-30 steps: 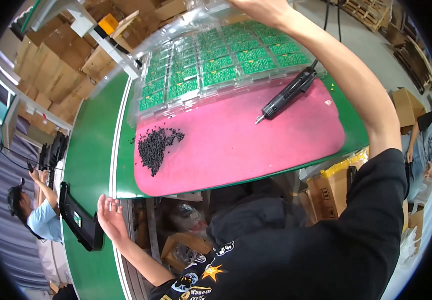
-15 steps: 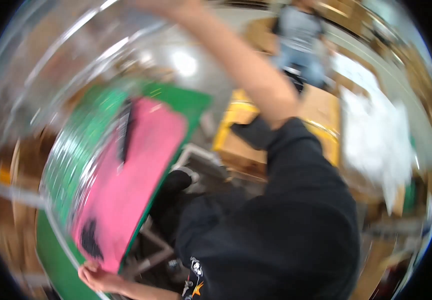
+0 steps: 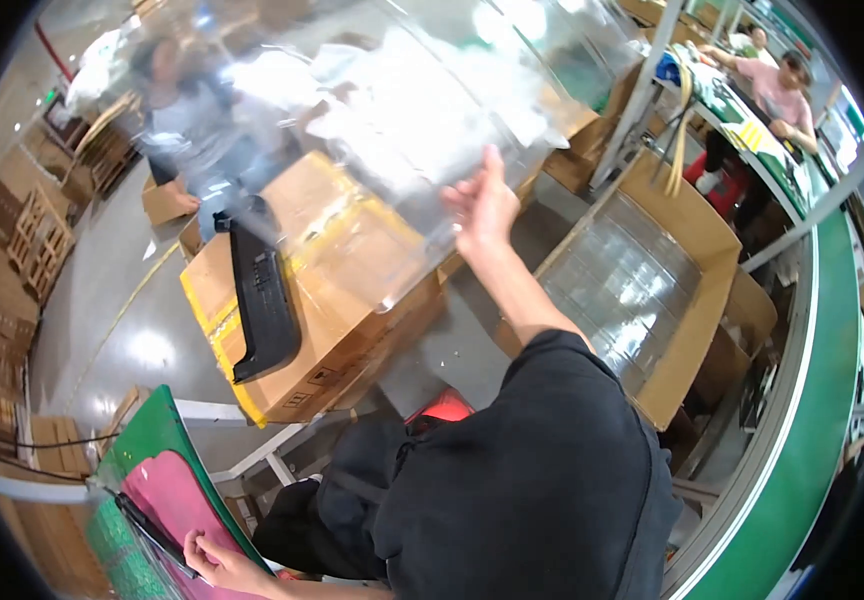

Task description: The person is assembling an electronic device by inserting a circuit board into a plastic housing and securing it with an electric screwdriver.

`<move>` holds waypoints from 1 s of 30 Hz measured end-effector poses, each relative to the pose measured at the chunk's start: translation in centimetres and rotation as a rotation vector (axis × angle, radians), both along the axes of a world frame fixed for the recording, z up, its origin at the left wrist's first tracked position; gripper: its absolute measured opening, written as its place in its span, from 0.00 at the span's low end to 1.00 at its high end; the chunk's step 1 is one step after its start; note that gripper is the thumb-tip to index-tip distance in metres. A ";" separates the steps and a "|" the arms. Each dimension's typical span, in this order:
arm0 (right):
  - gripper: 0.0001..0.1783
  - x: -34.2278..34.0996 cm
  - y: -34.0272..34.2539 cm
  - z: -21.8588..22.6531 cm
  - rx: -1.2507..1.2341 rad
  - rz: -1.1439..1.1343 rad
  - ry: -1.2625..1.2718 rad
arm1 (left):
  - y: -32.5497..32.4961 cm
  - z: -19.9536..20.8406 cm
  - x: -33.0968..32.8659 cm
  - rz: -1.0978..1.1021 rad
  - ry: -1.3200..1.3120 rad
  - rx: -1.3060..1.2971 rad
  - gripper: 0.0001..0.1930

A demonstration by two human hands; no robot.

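Head view: your right hand (image 3: 487,205) holds up a tray (image 3: 402,205)

Your right fingers pinch the clear tray's near edge; it hangs across your view of the taped carton (image 3: 337,305), where a black casing (image 3: 262,300) lies. Your left hand (image 3: 222,566), fingers loosely bent, is just beside the driver (image 3: 152,533) at the pink mat (image 3: 172,490); you cannot tell whether they touch.

Loose black top (image 3: 532,490), wide short sleeve (image 3: 552,370), dark trousers (image 3: 297,530).
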State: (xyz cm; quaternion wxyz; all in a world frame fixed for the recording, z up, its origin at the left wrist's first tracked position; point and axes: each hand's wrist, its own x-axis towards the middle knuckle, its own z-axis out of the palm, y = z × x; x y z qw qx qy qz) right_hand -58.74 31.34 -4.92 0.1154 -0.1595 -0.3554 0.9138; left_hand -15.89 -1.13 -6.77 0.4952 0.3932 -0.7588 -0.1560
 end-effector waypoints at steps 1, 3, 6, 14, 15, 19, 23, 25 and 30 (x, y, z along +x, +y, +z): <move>0.24 0.0 2.0 -1.5 -0.040 -0.083 -0.021 | -0.7 -1.0 0.6 -0.003 -0.049 -0.037 0.12; 0.24 -0.4 6.3 -4.9 -0.083 -0.223 -0.097 | -0.3 -1.4 0.8 0.007 -0.078 0.012 0.12; 0.26 -2.2 15.6 -10.4 -0.091 -0.385 -0.256 | 1.0 -0.5 1.3 0.039 -0.178 0.123 0.14; 0.30 20.0 38.4 -16.3 0.944 -0.461 -0.550 | 3.0 1.8 0.1 -0.030 -0.136 0.069 0.10; 0.30 21.0 38.0 -15.0 0.947 -0.471 -0.566 | 2.8 1.6 0.2 -0.045 -0.105 0.073 0.10; 0.29 22.4 37.8 -10.3 1.191 -0.514 -1.127 | 2.5 1.2 0.2 -0.031 -0.101 0.079 0.10; 0.28 20.2 38.4 -8.1 1.404 -0.497 -1.666 | 3.4 2.1 -0.3 0.013 -0.137 0.158 0.10; 0.27 19.1 41.6 -10.2 1.674 -0.534 -1.917 | 3.2 1.9 -0.5 -0.022 -0.132 0.176 0.10; 0.46 10.3 46.1 -23.1 1.504 -0.012 -1.531 | 3.3 1.9 -0.8 -0.049 -0.033 0.305 0.10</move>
